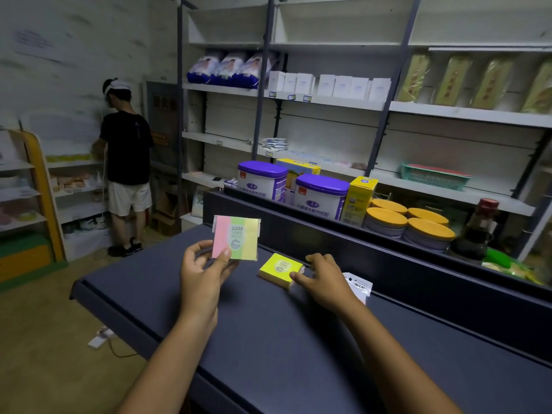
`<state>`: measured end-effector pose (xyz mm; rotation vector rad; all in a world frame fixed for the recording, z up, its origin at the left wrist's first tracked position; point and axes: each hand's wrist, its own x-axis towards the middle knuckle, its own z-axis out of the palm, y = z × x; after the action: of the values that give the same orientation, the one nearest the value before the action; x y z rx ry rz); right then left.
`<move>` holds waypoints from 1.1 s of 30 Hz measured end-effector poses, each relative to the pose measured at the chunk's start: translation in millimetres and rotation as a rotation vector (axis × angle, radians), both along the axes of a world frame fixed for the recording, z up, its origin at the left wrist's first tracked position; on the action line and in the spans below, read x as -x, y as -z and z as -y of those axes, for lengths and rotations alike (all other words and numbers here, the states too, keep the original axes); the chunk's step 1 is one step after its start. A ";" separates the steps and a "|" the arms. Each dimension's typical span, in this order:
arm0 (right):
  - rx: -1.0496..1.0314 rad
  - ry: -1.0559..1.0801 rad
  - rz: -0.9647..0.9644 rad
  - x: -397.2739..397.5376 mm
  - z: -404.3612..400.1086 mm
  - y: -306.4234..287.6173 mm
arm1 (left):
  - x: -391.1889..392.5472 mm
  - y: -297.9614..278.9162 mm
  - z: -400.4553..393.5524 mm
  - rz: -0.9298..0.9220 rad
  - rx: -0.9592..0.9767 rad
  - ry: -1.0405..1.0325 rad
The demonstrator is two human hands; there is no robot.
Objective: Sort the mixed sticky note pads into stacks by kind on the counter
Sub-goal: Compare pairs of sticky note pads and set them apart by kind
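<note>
While the sorting was only just begun, one striped pad (pixel 236 237) of pink, green and yellow was held up above the dark bench (pixel 268 339), pinched at its lower edge by the left hand (pixel 203 270). A plain yellow pad (pixel 280 269) was laid flat on the bench, and its near corner was touched by the fingers of the right hand (pixel 324 279), which were bent round it. Whether it was truly gripped could not be told. Something white (pixel 358 283) was partly hidden behind that hand. No finished stacks were seen on the bench, so nearly all the sorting was judged to be left.
</note>
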<state>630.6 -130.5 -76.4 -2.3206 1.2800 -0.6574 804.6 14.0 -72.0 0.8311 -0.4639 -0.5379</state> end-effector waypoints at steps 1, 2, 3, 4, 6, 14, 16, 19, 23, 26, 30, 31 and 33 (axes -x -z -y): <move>0.018 -0.013 -0.008 10.3 -1.9 -3.9 | 5.2 -2.2 1.9 0.008 0.000 0.017; 0.036 -0.025 -0.037 22.5 -3.3 -7.9 | 11.8 -4.9 4.4 0.018 0.002 0.038; 0.053 -0.031 -0.078 35.9 -4.1 -11.8 | 20.0 -7.8 7.2 0.031 0.002 0.060; 0.069 -0.027 -0.121 50.4 -4.2 -15.4 | 29.8 -10.8 10.0 0.044 0.001 0.082; 0.099 0.004 -0.194 81.6 -3.9 -22.6 | 51.6 -16.0 16.5 0.091 0.001 0.134; 0.172 0.215 -0.449 193.3 -10.1 -34.3 | 137.3 -21.0 46.7 0.335 -0.060 0.343; 0.169 0.255 -0.457 213.4 -13.1 -34.7 | 154.3 -18.0 53.6 0.375 -0.077 0.400; 0.150 0.300 -0.456 238.3 -17.0 -35.5 | 175.9 -12.6 62.1 0.419 -0.108 0.471; 0.150 0.356 -0.449 264.7 -21.4 -36.7 | 199.2 -1.9 75.8 0.499 -0.183 0.497; 0.144 0.390 -0.442 278.6 -24.3 -36.7 | 215.0 2.2 83.5 0.623 -0.261 0.473; 0.141 0.418 -0.423 288.6 -25.9 -35.5 | 231.9 6.8 90.4 0.799 -0.369 0.463; 0.141 0.419 -0.420 289.5 -26.1 -35.4 | 235.5 8.8 91.3 0.848 -0.394 0.462; 0.145 0.419 -0.412 289.9 -26.3 -35.1 | 241.7 13.8 92.8 0.914 -0.438 0.477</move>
<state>340.8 -104.2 -41.3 -2.4026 2.0009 -0.4138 562.9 -78.8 -85.7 1.3933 -1.4428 -0.6909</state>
